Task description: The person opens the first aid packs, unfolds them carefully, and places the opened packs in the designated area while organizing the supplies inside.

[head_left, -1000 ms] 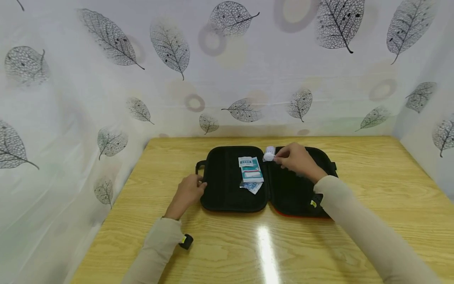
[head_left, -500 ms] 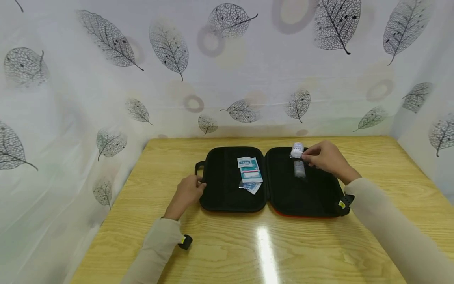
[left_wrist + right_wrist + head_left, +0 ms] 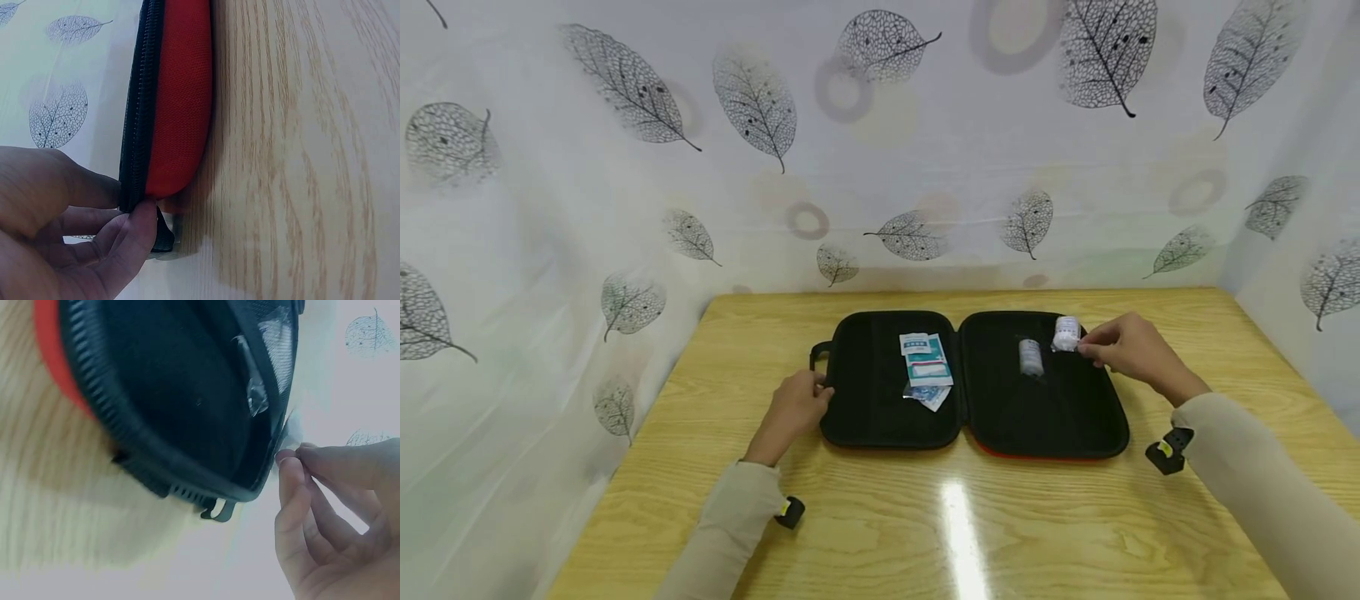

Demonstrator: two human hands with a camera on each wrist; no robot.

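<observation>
A black-lined zip case (image 3: 1052, 421) with a red outer shell (image 3: 184, 94) lies spread open on the table. At its left edge my left hand (image 3: 793, 412) pinches the zipper rim between thumb and fingers, close to the black carry handle (image 3: 820, 353). My right hand (image 3: 1138, 350) holds a white bandage roll (image 3: 1066, 332) in clear wrapping by its end, over the far right corner of the case. In the right wrist view, only a blurred pale bit shows beyond those fingertips. A second wrapped roll (image 3: 1031, 357) sits in the right half, behind mesh.
Flat packets (image 3: 929, 367) in white, teal and blue lie overlapping in the left half of the case. The wooden table (image 3: 865, 517) runs back to a leaf-printed curtain (image 3: 745, 208). Each wrist wears a small black camera.
My right hand has carried the bandage roll rightward, from above the hinge to the far right corner. The second roll has come into sight. My left hand keeps its grip on the case.
</observation>
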